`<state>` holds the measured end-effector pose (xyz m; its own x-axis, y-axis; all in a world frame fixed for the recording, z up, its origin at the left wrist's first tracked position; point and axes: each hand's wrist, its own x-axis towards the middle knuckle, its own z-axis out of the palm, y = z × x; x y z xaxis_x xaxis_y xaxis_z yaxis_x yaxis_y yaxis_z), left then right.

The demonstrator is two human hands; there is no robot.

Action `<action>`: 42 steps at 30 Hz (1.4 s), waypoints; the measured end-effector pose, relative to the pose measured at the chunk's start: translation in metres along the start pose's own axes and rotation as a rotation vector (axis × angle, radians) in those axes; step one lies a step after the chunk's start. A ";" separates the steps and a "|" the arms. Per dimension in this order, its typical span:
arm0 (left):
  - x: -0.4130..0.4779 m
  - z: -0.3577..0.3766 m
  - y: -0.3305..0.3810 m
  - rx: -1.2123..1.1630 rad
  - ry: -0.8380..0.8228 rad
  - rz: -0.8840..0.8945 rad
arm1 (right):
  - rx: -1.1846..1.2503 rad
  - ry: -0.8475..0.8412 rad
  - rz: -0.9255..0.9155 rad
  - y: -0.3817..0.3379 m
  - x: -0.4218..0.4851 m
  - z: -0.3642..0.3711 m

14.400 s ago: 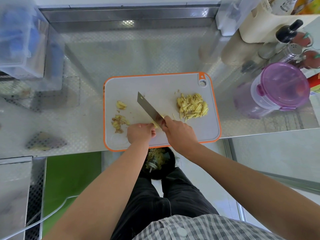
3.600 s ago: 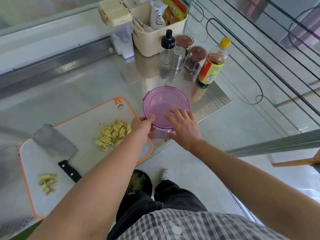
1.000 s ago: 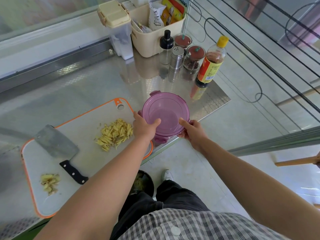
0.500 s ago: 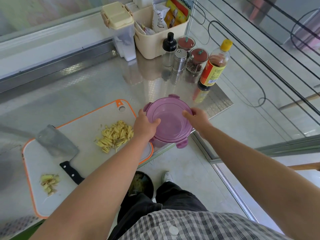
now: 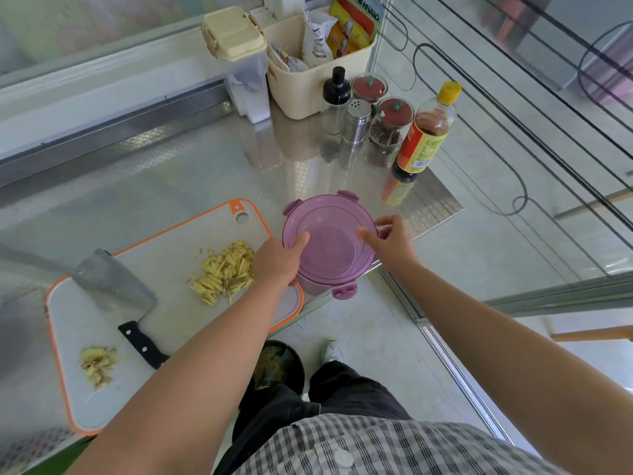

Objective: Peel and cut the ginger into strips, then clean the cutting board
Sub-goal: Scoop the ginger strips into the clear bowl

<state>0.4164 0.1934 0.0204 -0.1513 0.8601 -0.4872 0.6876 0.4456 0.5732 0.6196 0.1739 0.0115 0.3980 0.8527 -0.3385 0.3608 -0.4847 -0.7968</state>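
Note:
A white cutting board with an orange rim lies on the steel counter. A pile of yellow ginger strips sits near its right end, and ginger peel scraps lie at its left end. The cleaver rests flat on the board between them. A round purple lidded container stands at the counter's front edge, right of the board. My left hand grips its left side, thumb on the lid. My right hand pinches the clip on the container's right side.
Behind the container stand a sauce bottle, two spice jars, a steel shaker, a black-capped bottle, a beige basket and a clear canister. A black bin sits on the floor below the counter edge.
The cleaver was put down on the board and both hands went to the purple container. Over the last second my right hand moved from the container's front rim to its right clip.

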 end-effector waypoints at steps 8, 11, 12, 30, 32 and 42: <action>0.002 0.001 0.000 -0.434 -0.062 -0.126 | -0.937 -0.312 -0.643 -0.017 -0.057 0.024; -0.010 -0.005 0.007 -0.639 -0.104 -0.239 | -1.018 -0.225 -0.615 -0.020 -0.063 0.035; -0.012 -0.007 0.006 -0.715 -0.153 -0.279 | -0.982 -0.194 -0.622 -0.021 -0.062 0.035; -0.021 -0.009 0.007 -1.037 -0.310 -0.309 | -0.352 0.117 -0.716 -0.058 -0.051 0.011; -0.018 -0.004 0.002 -0.756 -0.242 -0.251 | -0.109 0.187 -0.562 -0.065 -0.043 -0.004; -0.007 0.004 -0.008 -0.629 -0.014 -0.196 | 0.481 0.174 0.151 -0.013 -0.003 -0.048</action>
<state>0.4148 0.1825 0.0161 -0.2190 0.7471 -0.6275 0.1018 0.6572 0.7468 0.6542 0.1685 0.0464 0.5640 0.7159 -0.4116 -0.1227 -0.4203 -0.8991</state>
